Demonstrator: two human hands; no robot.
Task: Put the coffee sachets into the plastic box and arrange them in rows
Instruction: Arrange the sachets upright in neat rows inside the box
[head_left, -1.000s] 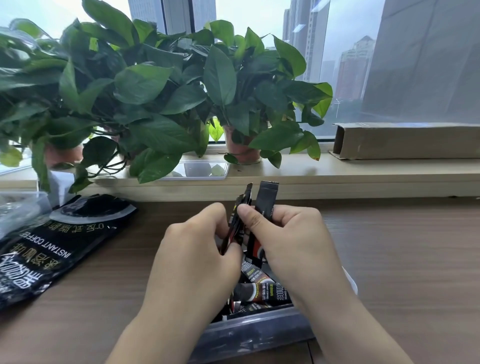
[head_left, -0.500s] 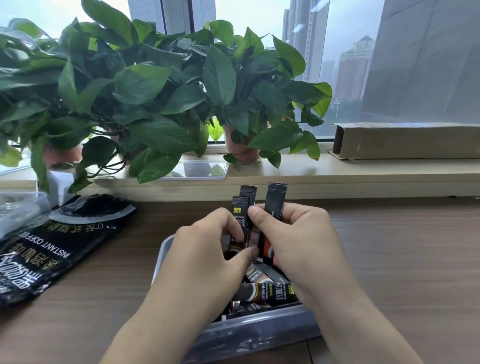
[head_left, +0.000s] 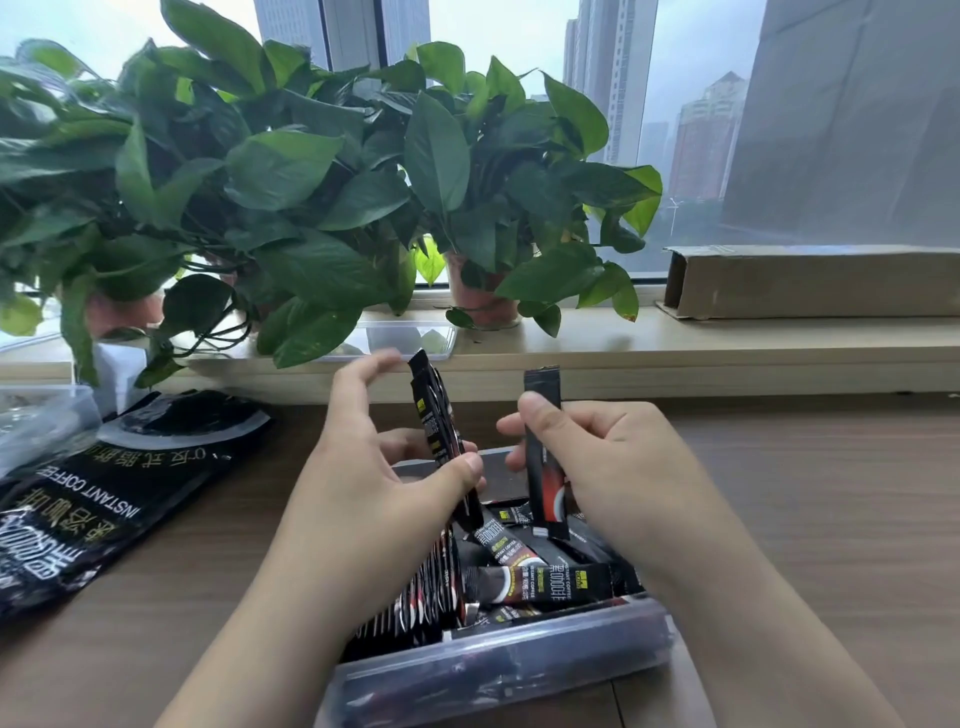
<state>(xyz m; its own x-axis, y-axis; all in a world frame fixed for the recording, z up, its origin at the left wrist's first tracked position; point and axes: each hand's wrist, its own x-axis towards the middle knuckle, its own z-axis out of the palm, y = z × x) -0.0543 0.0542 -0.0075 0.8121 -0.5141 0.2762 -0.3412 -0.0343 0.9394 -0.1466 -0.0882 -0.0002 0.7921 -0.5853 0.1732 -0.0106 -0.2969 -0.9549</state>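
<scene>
A clear plastic box (head_left: 498, 670) sits on the wooden desk in front of me, holding several black coffee sachets. A row of sachets (head_left: 426, 597) stands on edge along its left side, and loose sachets (head_left: 540, 584) lie flat to the right. Above the box, my left hand (head_left: 363, 493) pinches a small stack of black sachets (head_left: 439, 426) between thumb and fingers, its index finger raised. My right hand (head_left: 608, 467) holds one single black-and-red sachet (head_left: 543, 467) upright, a little apart from the left stack.
A large black instant coffee bag (head_left: 104, 488) lies flat on the desk at left, beside a clear plastic bag (head_left: 36, 421). Potted plants (head_left: 311, 197), a clear lid (head_left: 405, 340) and a long cardboard box (head_left: 810, 283) stand on the windowsill behind.
My hands have drawn apart: the right hand has pulled one sachet away to the right, and the left keeps the others, tilted left. The box rim now shows between them.
</scene>
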